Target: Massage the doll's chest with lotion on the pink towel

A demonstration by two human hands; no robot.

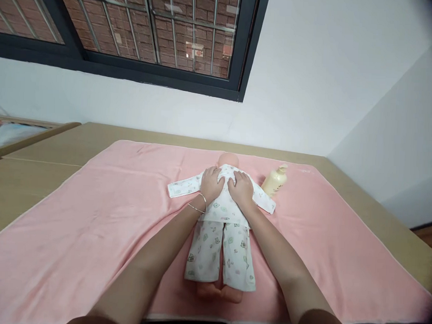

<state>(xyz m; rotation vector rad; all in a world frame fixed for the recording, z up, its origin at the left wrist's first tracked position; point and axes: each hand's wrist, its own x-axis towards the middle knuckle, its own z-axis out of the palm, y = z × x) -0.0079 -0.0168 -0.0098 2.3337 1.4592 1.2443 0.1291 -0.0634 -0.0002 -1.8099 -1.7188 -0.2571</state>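
A baby doll (229,160) in a white printed top and trousers (221,243) lies on its back on a pink towel (102,224), head away from me. My left hand (211,183) lies flat on the left side of the doll's chest, fingers stretched out, with thin bangles on the wrist. My right hand (240,188) lies flat on the right side of the chest, fingers together and extended. Neither hand holds anything. The doll's sleeves spread out to both sides, and its bare feet stick out near me.
A cream pump bottle (275,180) stands on the towel just right of the doll's shoulder. The towel covers a tan table (40,159) against a white wall with a dark-framed window (153,35). Another surface sits at far left.
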